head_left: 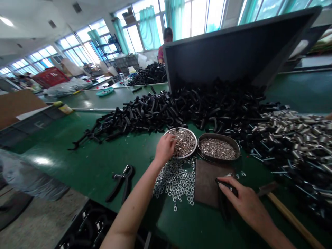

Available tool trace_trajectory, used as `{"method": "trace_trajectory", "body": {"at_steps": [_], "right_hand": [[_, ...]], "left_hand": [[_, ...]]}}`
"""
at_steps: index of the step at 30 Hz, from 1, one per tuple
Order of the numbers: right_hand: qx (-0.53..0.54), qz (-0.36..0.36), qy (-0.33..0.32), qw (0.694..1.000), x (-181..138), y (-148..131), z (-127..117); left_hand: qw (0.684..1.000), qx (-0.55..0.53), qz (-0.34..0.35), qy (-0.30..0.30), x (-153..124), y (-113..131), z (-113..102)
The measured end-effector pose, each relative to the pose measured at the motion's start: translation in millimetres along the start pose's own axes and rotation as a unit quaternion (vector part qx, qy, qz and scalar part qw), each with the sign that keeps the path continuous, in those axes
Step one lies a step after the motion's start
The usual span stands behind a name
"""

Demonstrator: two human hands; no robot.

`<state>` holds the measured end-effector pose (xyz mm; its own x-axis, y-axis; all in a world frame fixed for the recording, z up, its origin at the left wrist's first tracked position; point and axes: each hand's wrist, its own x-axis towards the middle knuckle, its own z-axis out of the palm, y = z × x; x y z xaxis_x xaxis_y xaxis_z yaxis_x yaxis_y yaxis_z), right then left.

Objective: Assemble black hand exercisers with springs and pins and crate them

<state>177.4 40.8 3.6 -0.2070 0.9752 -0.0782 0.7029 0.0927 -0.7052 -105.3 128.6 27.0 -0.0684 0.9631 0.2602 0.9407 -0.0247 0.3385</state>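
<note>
My left hand point(165, 148) is at the left side of a round metal dish point(195, 147) of small silver pins point(184, 141). Its fingers are curled among the pins, and whatever they pinch is hidden. My right hand point(241, 199) is closed round a black plastic handle point(228, 186) over a brown square pad point(206, 183). A second dark arm hangs below that handle, and a bit of metal shows at its far end. Loose silver eyelet rings point(178, 181) lie between my hands. A hand grip with black handles point(124, 183) rests on the left.
An oval tin point(237, 152) of small metal pieces stands beside the dish. Black handles point(160, 110) are heaped behind, spilling from a tipped grey bin point(228, 55). Silver cylinders point(306, 135) pile up at right, near a wooden-handled hammer point(293, 214). Another person point(162, 52) is beyond.
</note>
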Motion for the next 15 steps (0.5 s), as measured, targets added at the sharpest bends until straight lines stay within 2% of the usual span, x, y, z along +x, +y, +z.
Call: {"method": "trace_trajectory", "body": {"at_steps": [3, 5, 7, 10, 15], "right_hand": [[-0.057, 0.011, -0.032, 0.998, 3, 12, 3], [-0.064, 0.005, -0.043, 0.997, 4, 17, 8], [-0.061, 0.001, -0.049, 0.997, 5, 20, 11], [-0.056, 0.0, -0.053, 0.997, 6, 21, 13], [-0.016, -0.017, -0.025, 0.999, 5, 18, 7]], "left_hand": [[0.994, 0.071, -0.084, 0.015, 58, -66, -6], [0.989, 0.098, -0.108, 0.003, 80, -99, -6], [0.986, 0.116, -0.117, -0.013, 92, -120, -4], [0.985, 0.126, -0.11, -0.034, 100, -130, 2], [0.988, 0.111, -0.098, -0.031, 93, -121, -6]]}}
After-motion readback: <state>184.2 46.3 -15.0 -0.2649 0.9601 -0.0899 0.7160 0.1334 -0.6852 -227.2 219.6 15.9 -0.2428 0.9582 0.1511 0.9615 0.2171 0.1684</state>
